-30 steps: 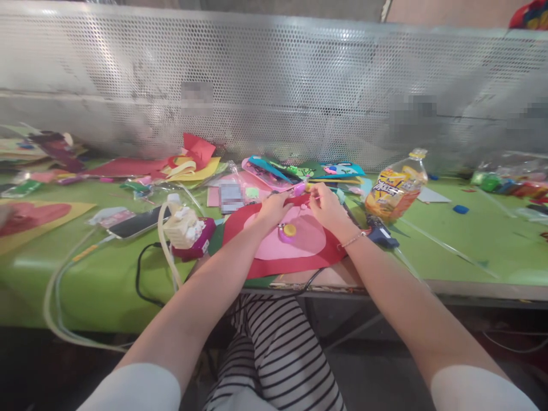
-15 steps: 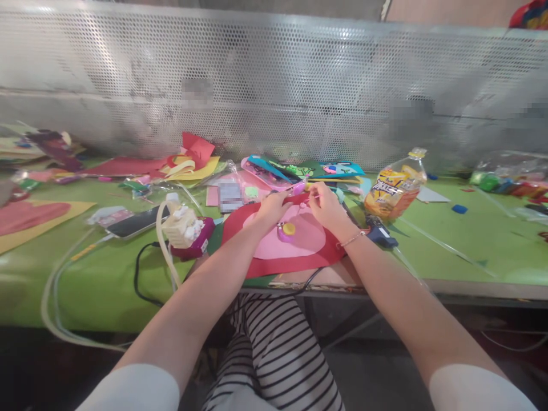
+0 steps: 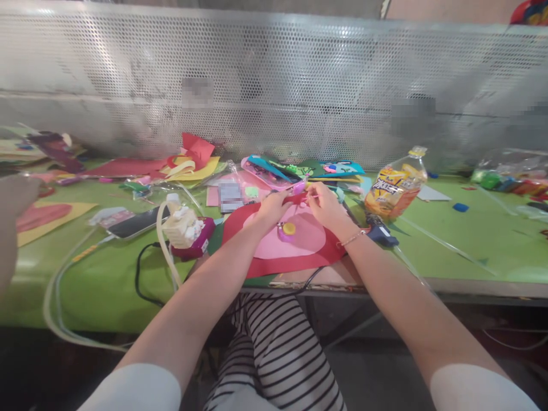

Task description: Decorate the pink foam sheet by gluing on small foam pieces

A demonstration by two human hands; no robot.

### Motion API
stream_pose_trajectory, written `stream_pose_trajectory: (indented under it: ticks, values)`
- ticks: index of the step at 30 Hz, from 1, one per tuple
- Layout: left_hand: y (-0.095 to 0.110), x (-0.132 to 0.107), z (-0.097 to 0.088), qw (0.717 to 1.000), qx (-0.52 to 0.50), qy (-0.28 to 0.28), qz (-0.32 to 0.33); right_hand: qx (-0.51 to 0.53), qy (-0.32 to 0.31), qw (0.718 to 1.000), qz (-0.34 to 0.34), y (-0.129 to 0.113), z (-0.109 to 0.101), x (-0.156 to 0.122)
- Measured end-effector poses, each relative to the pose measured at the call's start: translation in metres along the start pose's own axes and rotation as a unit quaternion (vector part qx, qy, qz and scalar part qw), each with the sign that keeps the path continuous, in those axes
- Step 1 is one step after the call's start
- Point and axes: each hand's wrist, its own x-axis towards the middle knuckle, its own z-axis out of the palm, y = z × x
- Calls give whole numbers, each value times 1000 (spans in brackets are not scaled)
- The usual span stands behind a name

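A red foam heart with a pink heart on top lies on the green table in front of me. My left hand and my right hand meet at the heart's far edge, fingers pinched together around a small red piece between them. A thin stick pokes out from my right fingers. A small purple and yellow object sits on the pink heart just below my hands.
A bottle of yellow drink lies right of my hands. A phone, a cream box on a magenta base and a black cable sit left. Coloured foam scraps cover the back. Another person's arm shows at the far left edge.
My hands stay pinched at the same spot with only tiny shifts. Another person's arm has come into view at the far left.
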Motion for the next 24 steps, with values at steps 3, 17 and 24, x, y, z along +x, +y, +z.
stream_pose_trajectory:
  ticks: [3,17,24]
  values:
    - [0,0,-1,1000,-1,-3,-1,16,-15,1000,6,1,1,-1]
    - [0,0,-1,1000,-3,-6,-4,0,-23,1000,5,-1,-4,2]
    - [1,0,-2,1000,-1,-5,-13,5,-41,999,-8,3,-7,4]
